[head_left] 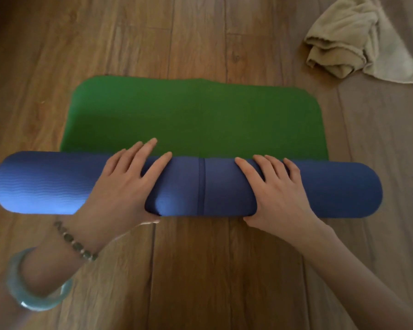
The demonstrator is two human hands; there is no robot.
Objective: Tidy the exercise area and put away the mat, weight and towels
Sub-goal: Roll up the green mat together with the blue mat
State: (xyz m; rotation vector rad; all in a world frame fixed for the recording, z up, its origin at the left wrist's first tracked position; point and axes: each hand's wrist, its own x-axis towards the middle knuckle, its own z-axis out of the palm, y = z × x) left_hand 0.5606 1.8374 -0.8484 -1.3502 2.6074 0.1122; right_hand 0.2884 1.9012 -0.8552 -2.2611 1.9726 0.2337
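Blue mat (224,186) mostly rolled, thick tube lying crosswise at centre, dark stripe round middle; unrolled green part flat toward 12 o'clock. Beige towel (348,44) crumpled in heap at 2 o'clock, well apart from mat.

mat (200,186): matt foam, blue outer face finely wave-ribbed, green inner face smooth. floor (200,270): wood-grain planks, low sheen. towel (343,44): beige terry cloth, rough nap. bangle (34,298): glossy, translucent, pale blue-green. bead bracelet (76,244): polished greenish beads.

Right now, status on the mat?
Left hand, right hand grip the mat, mostly rolled. Green end flat on floor. Crumpled towel off right, not blocking.
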